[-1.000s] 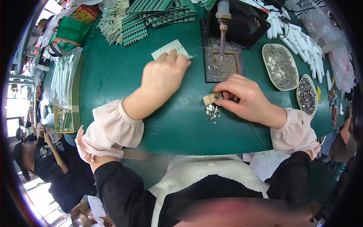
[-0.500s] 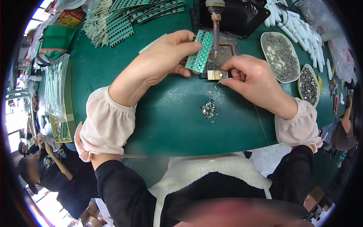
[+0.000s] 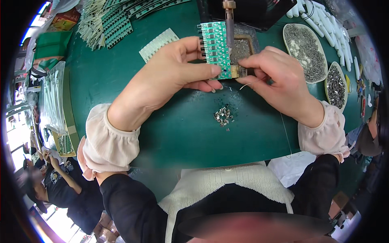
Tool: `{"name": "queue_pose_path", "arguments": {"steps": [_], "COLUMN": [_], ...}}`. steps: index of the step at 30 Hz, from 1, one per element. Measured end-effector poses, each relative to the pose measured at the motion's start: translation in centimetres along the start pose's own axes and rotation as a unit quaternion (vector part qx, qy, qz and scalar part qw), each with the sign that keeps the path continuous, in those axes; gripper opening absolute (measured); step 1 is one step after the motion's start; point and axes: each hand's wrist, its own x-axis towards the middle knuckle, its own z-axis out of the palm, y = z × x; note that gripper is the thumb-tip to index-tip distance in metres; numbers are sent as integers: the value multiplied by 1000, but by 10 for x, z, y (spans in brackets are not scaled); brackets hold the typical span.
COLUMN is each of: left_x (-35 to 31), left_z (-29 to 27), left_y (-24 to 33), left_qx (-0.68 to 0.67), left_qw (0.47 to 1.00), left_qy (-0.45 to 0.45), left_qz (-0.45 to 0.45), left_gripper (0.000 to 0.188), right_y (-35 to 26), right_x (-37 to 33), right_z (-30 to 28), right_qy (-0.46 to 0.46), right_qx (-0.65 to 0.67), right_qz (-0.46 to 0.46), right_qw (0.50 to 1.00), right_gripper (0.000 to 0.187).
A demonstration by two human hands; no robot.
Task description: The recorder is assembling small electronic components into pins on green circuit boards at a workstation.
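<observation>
A green circuit board panel with rows of small black parts is pinched in my left hand, thumb on its lower face. Directly beside its right edge, a soldering iron hangs tip-down; whether the tip touches the board is unclear. My right hand is closed around a thin solder wire, whose free end pokes out near the thumb. Its index fingertip lies at a small yellowish block by the board's lower corner. Behind these sits a shallow tray of grey residue.
Loose metal bits lie on the green table. At right stand a dish of springs and a dish of small metal pieces. A pale panel and stacked boards are at left.
My left hand has turned the board more upright and flat-on, shifting its lower end right, against the yellowish block. My right hand has moved slightly right, still gripping the solder wire.
</observation>
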Motion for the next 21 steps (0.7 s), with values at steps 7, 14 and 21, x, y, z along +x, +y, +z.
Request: {"name": "queue_pose_path", "arguments": {"steps": [7,14,21], "left_x": [1,-1,-3], "left_z": [-3,-1,0], "left_y": [-3,-5,-4], "left_qx": [1,11,14], "left_qw": [999,1000,1000], "left_qy": [-38,-26,-16], "left_qz": [-29,-14,17], "left_gripper": [32,29,29], "right_y": [-2,-3,-2], "right_x": [1,0,0], "right_z": [2,3,2], "right_qy": [8,16,28], "right_qx": [-15,-24,-27], "right_qz": [-40,-67,-88], "right_qw": [999,997,995], "right_gripper": [34,34,36]}}
